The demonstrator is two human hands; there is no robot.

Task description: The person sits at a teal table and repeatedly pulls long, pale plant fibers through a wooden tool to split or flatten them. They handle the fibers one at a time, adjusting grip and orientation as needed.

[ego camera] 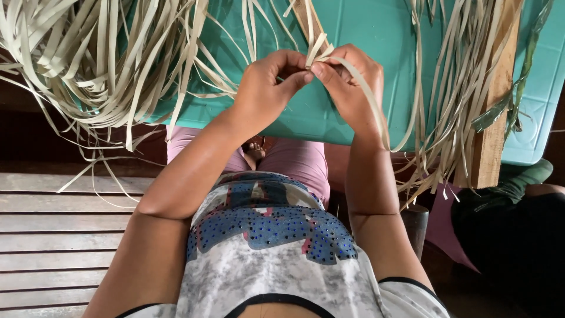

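Both my hands meet over the near edge of a teal plastic table [365, 29]. My left hand [268, 88] pinches the end of a pale dried leaf strip [371, 100] between thumb and forefinger. My right hand [350, 82] grips the same strip right beside it; the strip curves down past my right wrist. The strip's short ends stick up between my fingertips.
A heap of pale leaf strips [100, 65] spreads over the table's left side and hangs off it. More strips [453, 88] drape over a wooden plank [491, 135] on the right. Wooden floor slats [59, 235] lie at lower left. Dark cloth [512, 235] lies at right.
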